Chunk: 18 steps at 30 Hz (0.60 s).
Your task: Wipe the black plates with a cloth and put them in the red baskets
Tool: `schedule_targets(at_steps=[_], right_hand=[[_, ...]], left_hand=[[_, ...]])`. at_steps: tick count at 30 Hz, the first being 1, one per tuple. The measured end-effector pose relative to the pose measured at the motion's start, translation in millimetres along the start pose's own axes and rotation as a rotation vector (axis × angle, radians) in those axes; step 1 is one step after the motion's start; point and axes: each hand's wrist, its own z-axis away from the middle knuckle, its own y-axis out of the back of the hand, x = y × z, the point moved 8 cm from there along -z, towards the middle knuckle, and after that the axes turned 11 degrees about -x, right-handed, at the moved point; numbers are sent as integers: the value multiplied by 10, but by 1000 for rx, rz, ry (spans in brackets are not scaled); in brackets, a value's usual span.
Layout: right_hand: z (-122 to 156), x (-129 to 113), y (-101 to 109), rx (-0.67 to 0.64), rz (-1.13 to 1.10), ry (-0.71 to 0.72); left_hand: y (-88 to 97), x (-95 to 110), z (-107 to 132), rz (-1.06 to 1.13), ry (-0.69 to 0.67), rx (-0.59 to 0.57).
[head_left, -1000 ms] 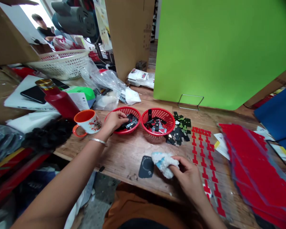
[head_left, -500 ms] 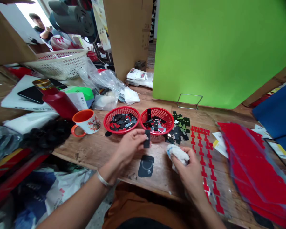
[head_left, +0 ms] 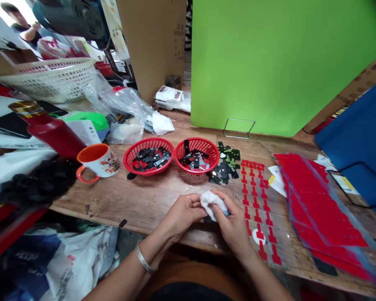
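My left hand [head_left: 182, 213] and my right hand [head_left: 233, 221] meet over the near edge of the wooden table [head_left: 138, 198]. A wad of white cloth [head_left: 210, 199] is gripped in my right hand and pressed against my left fingertips. Those fingers are closed on a small black piece, almost wholly hidden behind the cloth. Just beyond the hands stand two red baskets, the left one [head_left: 134, 151] and the right one [head_left: 213, 151], both holding small black pieces. A loose pile of black and green pieces [head_left: 225, 168] lies to their right.
A clear sheet with rows of red stickers [head_left: 256, 190] and a stack of red sheets [head_left: 313, 200] lie to the right. An orange mug [head_left: 97, 161], a red bottle [head_left: 52, 133] and a white basket [head_left: 50, 79] are on the left. A green board [head_left: 269, 62] stands behind. Another person [head_left: 17, 20] is far left.
My left hand took a small black piece from the left basket and brought it near. My right hand lifted the cloth off the black pad and met it; the view shifted right.
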Motion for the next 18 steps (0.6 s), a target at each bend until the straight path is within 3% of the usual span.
schedule_targets(at_steps=[4, 6, 9, 12, 15, 18], right_hand=[[-13, 181, 45, 72, -86, -155], [-5, 360, 56, 137, -275, -282], [39, 577, -15, 178, -643, -440], [43, 523, -119, 13, -771, -423], [57, 351, -216, -251, -613, -333], [69, 315, -199, -295, -394, -313]], left_hand=[[-27, -156, 23, 33, 91, -37], [-43, -193, 26, 45, 105, -34], [-28, -102, 21, 11, 16, 25], [44, 43, 42, -52, -92, 154], [55, 90, 56, -118, -119, 191], [84, 56, 55, -139, -111, 201]])
